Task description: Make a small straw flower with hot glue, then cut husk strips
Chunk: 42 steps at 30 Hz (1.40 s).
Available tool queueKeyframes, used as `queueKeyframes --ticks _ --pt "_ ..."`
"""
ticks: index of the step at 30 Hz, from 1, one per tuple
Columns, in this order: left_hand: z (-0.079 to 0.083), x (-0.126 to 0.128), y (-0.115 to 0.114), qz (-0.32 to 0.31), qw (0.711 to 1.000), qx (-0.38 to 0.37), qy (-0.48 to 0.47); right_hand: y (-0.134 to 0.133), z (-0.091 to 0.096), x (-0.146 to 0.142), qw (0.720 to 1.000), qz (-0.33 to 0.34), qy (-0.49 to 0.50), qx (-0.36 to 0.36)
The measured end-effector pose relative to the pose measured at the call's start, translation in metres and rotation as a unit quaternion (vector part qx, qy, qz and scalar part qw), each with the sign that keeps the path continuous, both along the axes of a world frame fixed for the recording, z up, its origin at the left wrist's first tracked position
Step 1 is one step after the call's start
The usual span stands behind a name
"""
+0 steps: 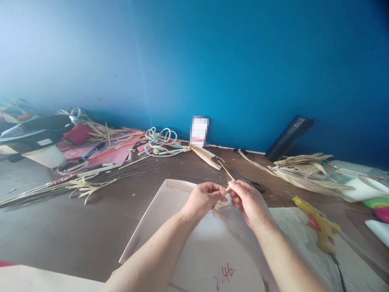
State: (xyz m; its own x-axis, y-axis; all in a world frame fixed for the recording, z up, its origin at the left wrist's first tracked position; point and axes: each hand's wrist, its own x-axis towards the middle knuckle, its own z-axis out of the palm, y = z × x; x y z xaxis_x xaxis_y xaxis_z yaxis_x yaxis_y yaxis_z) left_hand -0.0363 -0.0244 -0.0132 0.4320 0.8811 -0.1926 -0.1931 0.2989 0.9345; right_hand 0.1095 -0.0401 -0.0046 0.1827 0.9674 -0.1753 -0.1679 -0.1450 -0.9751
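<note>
While both hands meet above a shallow white cardboard tray [152,227], the left hand [206,198] pinches the near end of a slender pale stick [225,169] and the right hand [246,199] grips it just beside, thumb pressed on top; the stick's free end points far and left. Handwritten in magenta on the tray's near part is "2.46."; the printed sheet [288,219] under the yellow hot glue gun [319,225], on the right, bears lines too small to read. A card [199,130] at the far wall [243,73] is pixelated, and a white label [44,142] on the dark container at far left is illegible. The tray's raised left edge slants from its far corner toward the near left, with brown tabletop [100,227] stretching beyond it. Room is tighter on the right: black scissors [257,185] lie just beyond the right hand, and dried husks [300,178] spread farther right.
</note>
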Motion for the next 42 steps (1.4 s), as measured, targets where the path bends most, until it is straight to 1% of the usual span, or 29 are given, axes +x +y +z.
queueKeyframes --ticks 8,18,25,32,42 --pt "0.0018 0.0001 -0.0011 -0.008 1.000 0.002 -0.006 -0.0010 -0.0013 0.0017 1.000 0.006 -0.008 0.006" --pt "0.0000 -0.0005 -0.0015 -0.018 1.000 0.019 -0.004 -0.0009 0.0010 0.0028 1.000 0.011 -0.004 -0.013" --pt "0.0046 0.0024 -0.0030 -0.007 1.000 -0.005 -0.012 -0.0009 0.0006 0.0037 1.000 0.004 -0.010 -0.002" --pt "0.0046 0.0013 -0.0039 -0.008 0.999 -0.001 -0.035 -0.0011 0.0012 0.0033 1.000 0.005 -0.020 0.000" --pt "0.0052 0.0011 -0.0043 -0.003 0.999 0.000 -0.034 -0.0034 0.0037 0.0040 0.999 0.037 -0.005 -0.004"
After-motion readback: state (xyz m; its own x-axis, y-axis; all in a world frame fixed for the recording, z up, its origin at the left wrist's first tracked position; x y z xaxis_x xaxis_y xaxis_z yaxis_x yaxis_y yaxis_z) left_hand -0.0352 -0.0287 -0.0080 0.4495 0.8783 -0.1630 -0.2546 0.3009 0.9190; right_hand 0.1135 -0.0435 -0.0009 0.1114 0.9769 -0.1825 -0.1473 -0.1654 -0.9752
